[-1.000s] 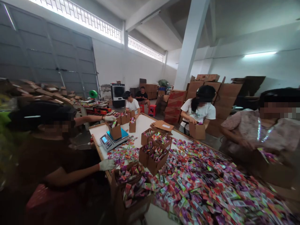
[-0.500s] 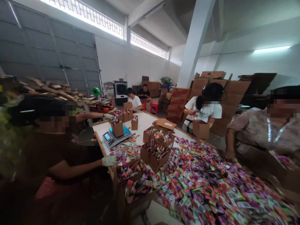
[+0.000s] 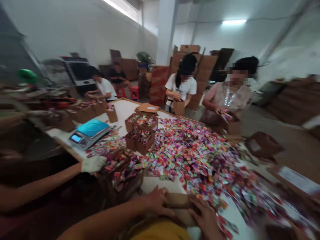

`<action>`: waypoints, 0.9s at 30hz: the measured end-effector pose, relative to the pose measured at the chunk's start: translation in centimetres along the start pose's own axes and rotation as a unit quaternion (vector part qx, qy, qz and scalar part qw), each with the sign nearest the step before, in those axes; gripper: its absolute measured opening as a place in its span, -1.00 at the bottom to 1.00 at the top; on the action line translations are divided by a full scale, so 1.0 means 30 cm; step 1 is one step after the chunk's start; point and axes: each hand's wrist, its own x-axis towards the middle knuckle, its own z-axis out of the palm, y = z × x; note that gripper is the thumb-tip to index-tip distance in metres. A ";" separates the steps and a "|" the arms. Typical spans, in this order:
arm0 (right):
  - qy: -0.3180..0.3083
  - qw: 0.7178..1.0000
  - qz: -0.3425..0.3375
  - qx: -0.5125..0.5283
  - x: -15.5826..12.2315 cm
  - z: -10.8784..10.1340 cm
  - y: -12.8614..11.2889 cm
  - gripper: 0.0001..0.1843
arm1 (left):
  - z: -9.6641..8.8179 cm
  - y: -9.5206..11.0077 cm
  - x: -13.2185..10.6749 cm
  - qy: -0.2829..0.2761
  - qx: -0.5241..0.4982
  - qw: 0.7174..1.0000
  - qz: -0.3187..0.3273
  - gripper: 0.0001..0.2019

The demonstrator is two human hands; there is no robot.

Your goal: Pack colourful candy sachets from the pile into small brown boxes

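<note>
Clasping a brown carton (image 3: 178, 201), left hand (image 3: 157, 202) and right hand (image 3: 206, 216) at opposite ends, apparently half-curled

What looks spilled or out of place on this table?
Loose sachets sprawl across the white tabletop, rather than sitting in cartons like others; strays lie beside the digital scale. Could be deliberate. No damage stands out; the right edge is blurred.
</note>
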 end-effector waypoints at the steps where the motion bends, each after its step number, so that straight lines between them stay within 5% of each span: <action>1: 0.005 1.000 0.005 -0.023 0.010 0.006 -0.018 -0.61 | 0.028 0.002 0.004 0.018 0.028 0.999 -0.021 -0.57; 4: 0.034 0.996 0.021 -0.078 0.027 0.017 -0.081 -0.71 | 0.099 -0.022 0.011 0.107 0.050 0.990 -0.070 -0.62; 9: 0.049 0.994 -0.015 -0.101 -0.017 0.050 -0.121 -0.72 | 0.154 -0.093 -0.006 0.226 -0.033 0.973 -0.039 -0.86; 14: 0.003 0.982 -0.008 -0.191 -0.050 0.111 -0.137 -0.61 | 0.147 -0.030 0.034 0.152 0.114 0.982 0.013 -0.84; 19: -0.051 0.973 0.024 -0.222 -0.032 0.145 -0.174 -0.52 | 0.188 0.028 0.107 0.086 0.184 0.979 -0.013 -0.75; 21: -0.033 0.988 0.023 -0.152 -0.028 0.133 -0.154 -0.53 | 0.198 0.015 0.105 0.072 0.162 0.984 0.017 -0.70; 24: 0.007 0.990 0.014 0.139 -0.022 0.080 -0.049 -0.73 | 0.185 0.001 0.091 0.000 0.160 0.986 0.047 -0.22; 27: 0.132 0.878 0.167 0.429 -0.013 -0.004 0.162 -0.66 | 0.130 0.011 0.097 -0.026 0.156 0.987 -0.021 -0.11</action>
